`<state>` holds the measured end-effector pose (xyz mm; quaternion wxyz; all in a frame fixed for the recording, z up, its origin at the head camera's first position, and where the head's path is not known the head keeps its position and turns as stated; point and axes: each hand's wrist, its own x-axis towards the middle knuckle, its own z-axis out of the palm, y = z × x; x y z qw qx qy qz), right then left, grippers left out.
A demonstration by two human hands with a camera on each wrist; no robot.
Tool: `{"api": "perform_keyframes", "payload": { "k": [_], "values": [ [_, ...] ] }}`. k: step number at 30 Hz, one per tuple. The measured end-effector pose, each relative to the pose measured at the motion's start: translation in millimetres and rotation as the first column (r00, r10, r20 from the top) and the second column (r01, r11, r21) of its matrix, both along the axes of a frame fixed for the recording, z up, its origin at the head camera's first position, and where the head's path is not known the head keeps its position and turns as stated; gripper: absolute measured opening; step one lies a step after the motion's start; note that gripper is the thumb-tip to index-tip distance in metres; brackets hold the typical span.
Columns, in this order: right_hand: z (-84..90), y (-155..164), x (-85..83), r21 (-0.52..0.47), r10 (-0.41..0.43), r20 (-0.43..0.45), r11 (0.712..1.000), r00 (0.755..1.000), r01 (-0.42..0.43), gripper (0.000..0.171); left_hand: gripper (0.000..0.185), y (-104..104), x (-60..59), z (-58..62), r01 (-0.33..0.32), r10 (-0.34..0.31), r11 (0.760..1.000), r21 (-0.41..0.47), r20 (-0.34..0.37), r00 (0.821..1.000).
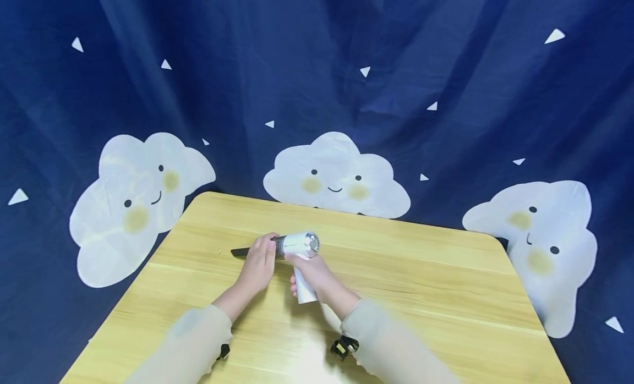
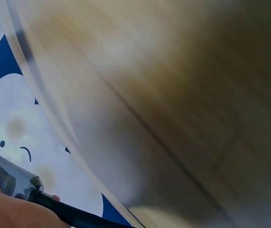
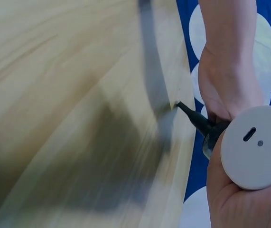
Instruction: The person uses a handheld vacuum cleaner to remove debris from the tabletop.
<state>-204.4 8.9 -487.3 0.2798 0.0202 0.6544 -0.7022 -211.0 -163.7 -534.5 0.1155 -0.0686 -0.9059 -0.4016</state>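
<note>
Currently both hands are on 1 device: a small white handheld vacuum (image 1: 301, 252), centre of the head view, just above the wooden table (image 1: 421, 274).

- Right hand (image 1: 312, 274) is wrapped around the white handle, which points down toward the lower centre of the frame. In the right wrist view the round handle base with its charging port (image 3: 253, 147) fills the lower right.
- Left hand (image 1: 258, 263) is curled over the clear front section of the body, right where the black nozzle (image 1: 241, 252) joins. Nozzle sticks out toward the left of the frame, tip near the table surface.
- Left wrist view, lower left corner: clear housing (image 2: 7, 175) and black nozzle root (image 2: 64, 211) under the fingers; rest is blurred tabletop.

Progress, my read: the nozzle looks seated on the body, or nearly so. Can't tell from these frames whether it is fully locked, or being pushed on or pulled off. Nothing else is on the table. Behind it hangs a blue cloud-print curtain (image 1: 337, 98).
</note>
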Motion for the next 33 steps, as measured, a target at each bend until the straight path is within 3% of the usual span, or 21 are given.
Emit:
{"api": "perform_keyframes", "payload": {
  "k": [15, 33],
  "values": [
    [1.4, -27, 4.6, -0.013, -0.044, -0.042, 0.999, 0.998, 0.044, 0.044, 0.046, -27, -1.6, 1.7, 0.017, -0.017, 1.000, 0.011, -0.012, 1.000],
    [0.9, -40, 3.3, -0.005, -0.046, -0.047, 0.999, 0.998, 0.046, 0.046, 0.049, -40, -2.6, 3.3, 0.034, -0.034, 0.999, 0.003, -0.004, 0.999]
  ]
}}
